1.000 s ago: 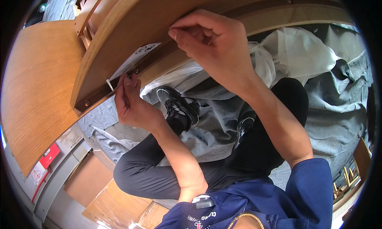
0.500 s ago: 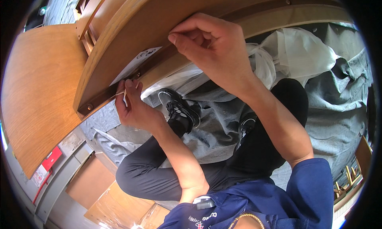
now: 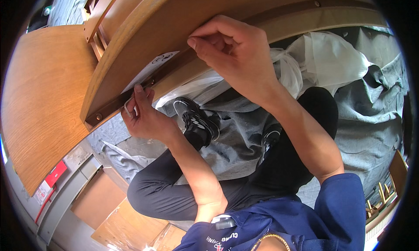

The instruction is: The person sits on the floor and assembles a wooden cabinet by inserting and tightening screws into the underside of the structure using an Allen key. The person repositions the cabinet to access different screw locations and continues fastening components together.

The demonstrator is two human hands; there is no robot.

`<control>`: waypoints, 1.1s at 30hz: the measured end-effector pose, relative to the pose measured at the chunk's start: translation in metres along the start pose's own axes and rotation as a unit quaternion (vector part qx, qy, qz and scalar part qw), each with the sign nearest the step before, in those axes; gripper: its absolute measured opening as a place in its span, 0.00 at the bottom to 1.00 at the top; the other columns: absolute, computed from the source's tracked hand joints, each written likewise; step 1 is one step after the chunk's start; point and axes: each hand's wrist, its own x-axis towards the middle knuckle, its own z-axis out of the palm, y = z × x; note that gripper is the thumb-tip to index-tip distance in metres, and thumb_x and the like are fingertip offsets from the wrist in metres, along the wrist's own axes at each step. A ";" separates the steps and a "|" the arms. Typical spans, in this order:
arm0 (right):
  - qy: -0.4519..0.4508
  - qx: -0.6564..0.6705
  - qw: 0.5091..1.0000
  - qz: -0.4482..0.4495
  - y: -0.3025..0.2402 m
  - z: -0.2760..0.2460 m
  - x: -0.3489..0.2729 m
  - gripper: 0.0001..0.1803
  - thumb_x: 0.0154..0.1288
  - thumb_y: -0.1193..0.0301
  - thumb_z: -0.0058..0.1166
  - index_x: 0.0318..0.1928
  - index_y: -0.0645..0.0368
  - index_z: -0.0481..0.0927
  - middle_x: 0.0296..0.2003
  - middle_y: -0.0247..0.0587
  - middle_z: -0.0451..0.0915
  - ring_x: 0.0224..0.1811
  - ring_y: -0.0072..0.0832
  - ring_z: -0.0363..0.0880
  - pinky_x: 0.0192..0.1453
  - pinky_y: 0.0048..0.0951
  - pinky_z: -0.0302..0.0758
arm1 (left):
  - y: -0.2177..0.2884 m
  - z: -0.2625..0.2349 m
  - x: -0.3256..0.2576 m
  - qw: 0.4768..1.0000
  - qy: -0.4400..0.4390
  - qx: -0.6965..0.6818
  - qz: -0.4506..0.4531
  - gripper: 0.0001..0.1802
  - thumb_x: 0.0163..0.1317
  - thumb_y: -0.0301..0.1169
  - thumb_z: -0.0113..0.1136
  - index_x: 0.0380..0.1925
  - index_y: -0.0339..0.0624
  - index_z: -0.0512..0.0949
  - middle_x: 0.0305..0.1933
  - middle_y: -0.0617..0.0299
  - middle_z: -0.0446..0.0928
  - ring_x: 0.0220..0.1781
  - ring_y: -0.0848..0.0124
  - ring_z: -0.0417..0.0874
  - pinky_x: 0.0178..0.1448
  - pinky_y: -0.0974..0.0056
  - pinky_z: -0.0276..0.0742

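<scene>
My left hand [image 3: 148, 118] is closed on a thin silver bent rod, an Allen key by its look [image 3: 127, 108], beside the rail under a curved wooden panel [image 3: 183, 28]. A bolt head [image 3: 152, 82] sits in that rail close to my fingertips. Farther right, my right hand [image 3: 240, 54] touches the panel's face with thumb and forefinger pinched together. Whatever they might hold is hidden. A white paper label [image 3: 150, 71] is stuck to the panel between my two hands.
Another bolt [image 3: 98, 117] sits near the rail's left end. A flat wooden board [image 3: 48, 94] lies at the left. White plastic wrapping [image 3: 327, 59] and grey cloth [image 3: 349, 129] spread beyond my legs. A cardboard piece [image 3: 126, 229] rests at the lower left.
My left fingers have shifted on the Allen key, turning it so its bent end shows more upright. My right hand stays pinched in nearly the same place.
</scene>
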 end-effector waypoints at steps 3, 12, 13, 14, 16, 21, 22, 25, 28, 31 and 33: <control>0.001 -0.011 1.000 -0.006 0.002 -0.001 -0.001 0.05 0.76 0.76 0.72 0.47 0.65 0.90 0.31 0.33 0.89 0.33 0.14 0.86 0.37 0.21 0.80 | 0.008 0.001 -0.007 0.999 -0.021 -0.004 -0.024 0.07 0.74 0.21 0.75 0.45 0.27 0.86 0.44 0.49 0.91 0.41 0.65 0.94 0.48 0.61 0.96; 0.019 -0.007 1.000 -0.024 0.005 0.002 0.002 0.07 0.71 0.74 0.73 0.43 0.65 0.91 0.31 0.44 0.93 0.34 0.27 0.96 0.40 0.27 0.89 | 0.008 -0.001 -0.003 0.998 -0.043 0.041 -0.002 0.07 0.74 0.20 0.74 0.47 0.26 0.86 0.47 0.46 0.92 0.41 0.65 0.94 0.48 0.66 0.93; 0.017 -0.006 1.000 -0.020 0.004 0.002 0.002 0.07 0.71 0.74 0.73 0.43 0.65 0.91 0.31 0.44 0.93 0.34 0.28 0.97 0.40 0.28 0.89 | 0.005 -0.001 -0.003 0.999 -0.035 0.029 0.002 0.07 0.74 0.20 0.75 0.46 0.26 0.86 0.47 0.46 0.92 0.41 0.65 0.94 0.47 0.66 0.93; 0.016 -0.005 1.000 -0.017 0.003 0.003 0.002 0.07 0.71 0.74 0.73 0.43 0.65 0.91 0.31 0.44 0.94 0.35 0.28 0.97 0.40 0.28 0.89 | 0.003 -0.001 -0.002 0.999 -0.028 0.017 0.006 0.07 0.74 0.20 0.75 0.46 0.26 0.86 0.47 0.45 0.92 0.41 0.65 0.94 0.47 0.67 0.92; 0.014 -0.002 1.000 -0.010 0.003 0.002 0.001 0.07 0.71 0.74 0.73 0.43 0.65 0.91 0.31 0.44 0.94 0.35 0.28 0.97 0.41 0.28 0.90 | 0.000 -0.001 -0.003 0.999 -0.024 0.029 0.017 0.07 0.74 0.19 0.75 0.46 0.26 0.86 0.46 0.45 0.92 0.40 0.65 0.94 0.46 0.67 0.92; 0.003 -0.027 0.999 -0.025 0.003 0.003 -0.001 0.04 0.77 0.78 0.72 0.48 0.66 0.91 0.32 0.28 0.88 0.32 0.08 0.81 0.35 0.17 0.75 | -0.001 -0.003 -0.003 1.000 -0.023 0.007 0.005 0.06 0.75 0.21 0.74 0.44 0.28 0.85 0.47 0.46 0.92 0.43 0.65 0.95 0.47 0.65 0.93; 0.004 -0.037 0.999 -0.026 0.004 0.002 -0.001 0.04 0.77 0.78 0.71 0.48 0.66 0.91 0.32 0.28 0.88 0.32 0.08 0.81 0.35 0.17 0.75 | 0.001 -0.003 -0.004 0.999 -0.031 0.015 -0.005 0.06 0.75 0.21 0.74 0.45 0.28 0.85 0.47 0.46 0.92 0.44 0.65 0.95 0.47 0.65 0.93; 0.009 -0.032 0.999 -0.016 0.002 0.002 -0.001 0.04 0.77 0.78 0.71 0.48 0.65 0.91 0.31 0.28 0.88 0.32 0.08 0.81 0.35 0.17 0.75 | 0.006 -0.007 -0.007 0.999 -0.049 -0.009 -0.013 0.06 0.76 0.21 0.73 0.45 0.28 0.86 0.48 0.47 0.92 0.46 0.65 0.95 0.49 0.63 0.94; 0.010 -0.016 1.000 -0.010 0.003 0.004 -0.002 0.04 0.77 0.79 0.70 0.49 0.65 0.91 0.31 0.28 0.88 0.33 0.09 0.82 0.36 0.17 0.76 | 0.008 -0.006 -0.006 0.999 -0.049 -0.003 -0.001 0.06 0.76 0.22 0.73 0.44 0.27 0.87 0.48 0.47 0.92 0.46 0.65 0.95 0.50 0.63 0.94; 0.017 -0.017 1.000 -0.015 0.005 0.004 0.000 0.05 0.73 0.75 0.72 0.45 0.64 0.91 0.31 0.37 0.91 0.34 0.20 0.91 0.39 0.24 0.84 | 0.006 -0.001 -0.005 0.999 -0.032 -0.016 0.004 0.06 0.75 0.22 0.74 0.42 0.26 0.88 0.48 0.48 0.92 0.43 0.66 0.94 0.49 0.64 0.94; 0.018 -0.022 0.999 -0.016 0.005 0.005 0.000 0.06 0.72 0.74 0.73 0.43 0.63 0.91 0.32 0.41 0.93 0.34 0.26 0.96 0.40 0.27 0.88 | 0.003 0.001 -0.003 1.000 -0.020 -0.017 0.015 0.06 0.75 0.21 0.75 0.41 0.26 0.88 0.47 0.48 0.92 0.41 0.67 0.94 0.48 0.65 0.93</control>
